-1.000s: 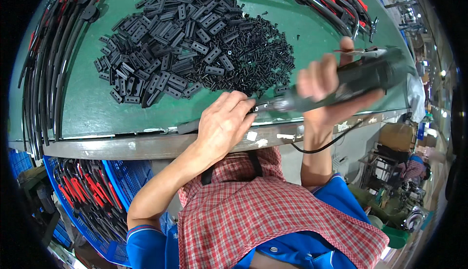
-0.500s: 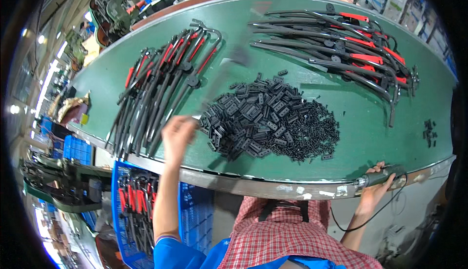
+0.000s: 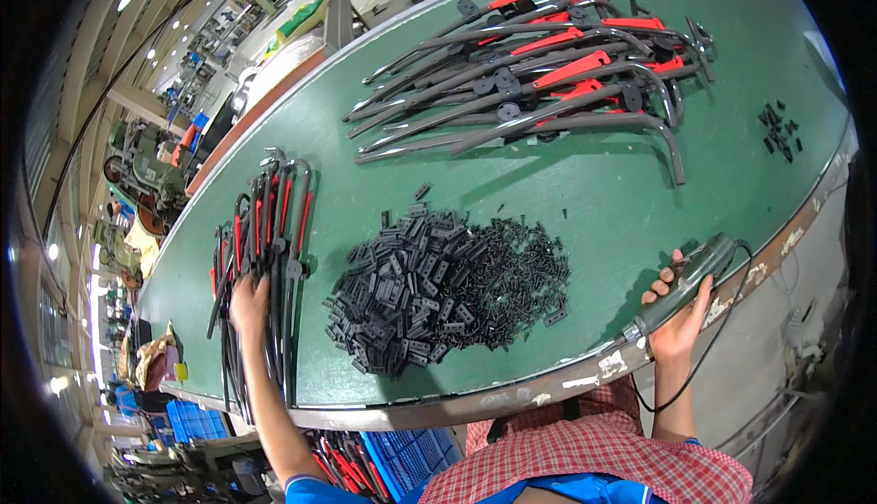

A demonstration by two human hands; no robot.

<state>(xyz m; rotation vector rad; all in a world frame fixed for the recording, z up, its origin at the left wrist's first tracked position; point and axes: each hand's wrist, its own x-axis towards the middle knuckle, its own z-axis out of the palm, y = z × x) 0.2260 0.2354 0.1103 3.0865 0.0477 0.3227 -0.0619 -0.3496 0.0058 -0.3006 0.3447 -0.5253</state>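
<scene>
My left hand (image 3: 248, 305) is over the left bundle of bent dark metal tubes (image 3: 295, 321) with red strips and round black discs. Its fingers curl around one of these tubes; their tips are partly hidden among the bundle. In my right hand (image 3: 678, 329) lies a grey-green electric screwdriver (image 3: 687, 280), its metal tip pointing down-left over the table's front edge and a black cord looping from its back end. Between the hands is a heap of small black plates with holes (image 3: 397, 289), merging on its right into a pile of black screws (image 3: 519, 276).
A larger stack of bent tubes with red strips (image 3: 512, 93) lies at the far side of the green table (image 3: 630, 198). Some small black pieces (image 3: 779, 131) are scattered at the far right. Below the front edge stands a blue crate (image 3: 411, 460) beside more red-and-black tubes (image 3: 345, 463).
My left hand has gone from a blurred long tube beside the heap to the left bundle. The screwdriver in my right hand has tilted, its back end now higher. The whole view has shifted.
</scene>
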